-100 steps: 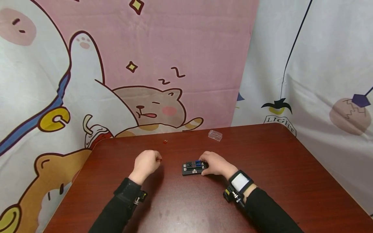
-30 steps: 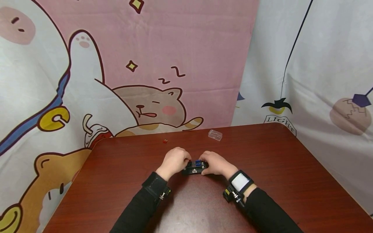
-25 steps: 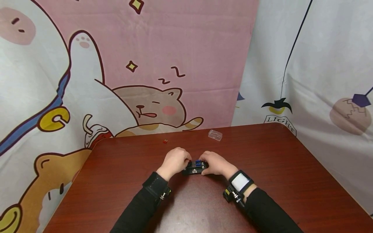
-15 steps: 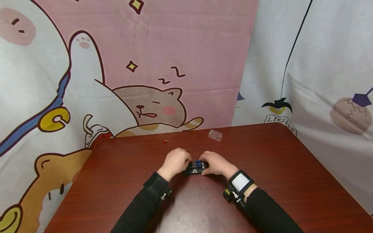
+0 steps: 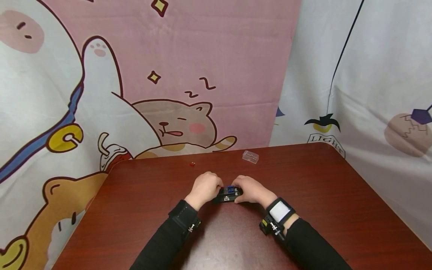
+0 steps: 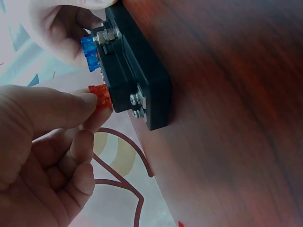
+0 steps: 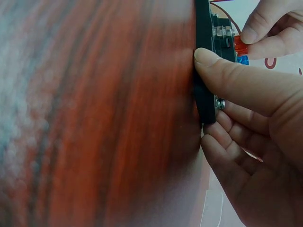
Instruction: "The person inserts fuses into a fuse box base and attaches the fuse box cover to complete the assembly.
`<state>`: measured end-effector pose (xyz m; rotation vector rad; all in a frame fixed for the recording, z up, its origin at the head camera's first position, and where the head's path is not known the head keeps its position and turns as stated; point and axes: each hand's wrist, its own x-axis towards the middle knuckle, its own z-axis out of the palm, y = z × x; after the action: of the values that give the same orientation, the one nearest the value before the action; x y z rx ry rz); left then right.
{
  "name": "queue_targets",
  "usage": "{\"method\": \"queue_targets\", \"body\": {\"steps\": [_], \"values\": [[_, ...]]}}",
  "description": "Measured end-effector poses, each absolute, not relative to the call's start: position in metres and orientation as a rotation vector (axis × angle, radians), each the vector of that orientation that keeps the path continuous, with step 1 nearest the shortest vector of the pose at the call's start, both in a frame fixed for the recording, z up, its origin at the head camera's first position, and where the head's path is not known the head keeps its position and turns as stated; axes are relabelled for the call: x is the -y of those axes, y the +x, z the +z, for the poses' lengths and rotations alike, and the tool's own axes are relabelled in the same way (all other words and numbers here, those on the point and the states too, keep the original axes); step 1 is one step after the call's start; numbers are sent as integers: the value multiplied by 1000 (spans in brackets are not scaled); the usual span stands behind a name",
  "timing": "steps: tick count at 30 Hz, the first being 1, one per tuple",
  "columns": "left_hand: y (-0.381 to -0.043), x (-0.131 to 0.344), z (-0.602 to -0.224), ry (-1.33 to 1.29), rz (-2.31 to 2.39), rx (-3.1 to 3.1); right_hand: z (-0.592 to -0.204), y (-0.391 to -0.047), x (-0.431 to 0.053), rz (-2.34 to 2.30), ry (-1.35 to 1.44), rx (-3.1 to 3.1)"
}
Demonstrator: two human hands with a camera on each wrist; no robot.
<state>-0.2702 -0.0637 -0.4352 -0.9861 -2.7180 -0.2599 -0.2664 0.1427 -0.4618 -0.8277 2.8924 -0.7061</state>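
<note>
A black fuse holder (image 5: 227, 198) with metal terminal screws lies on the table between both hands. My left hand (image 5: 205, 189) pinches a red blade fuse (image 6: 100, 96) between thumb and forefinger. That fuse is right at the holder's top face, with its blades hidden. Beside it, a blue blade fuse (image 6: 88, 53) sits on the holder. My right hand (image 5: 251, 190) grips the holder's right end, its thumb (image 7: 208, 57) along the near side of the base. In the head view the left fingers cover the holder's left end and the red fuse.
Farther back on the brown table (image 5: 303, 180) lies a small red piece (image 5: 192, 164), left of centre. A clear plastic box (image 5: 251, 156) stands near the back edge. Behind the table hangs a cartoon-print cloth (image 5: 236, 75).
My left hand has come from the left over to the holder's left end, bringing the red blade fuse to its top. The right hand has kept its grip on the holder.
</note>
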Motion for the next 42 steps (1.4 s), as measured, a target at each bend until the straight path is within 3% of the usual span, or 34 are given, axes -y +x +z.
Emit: {"method": "queue_targets", "body": {"steps": [42], "values": [[-270,51,-432,-933,-39,2760,-461,-266,-143,-731,-806,-2885]]}}
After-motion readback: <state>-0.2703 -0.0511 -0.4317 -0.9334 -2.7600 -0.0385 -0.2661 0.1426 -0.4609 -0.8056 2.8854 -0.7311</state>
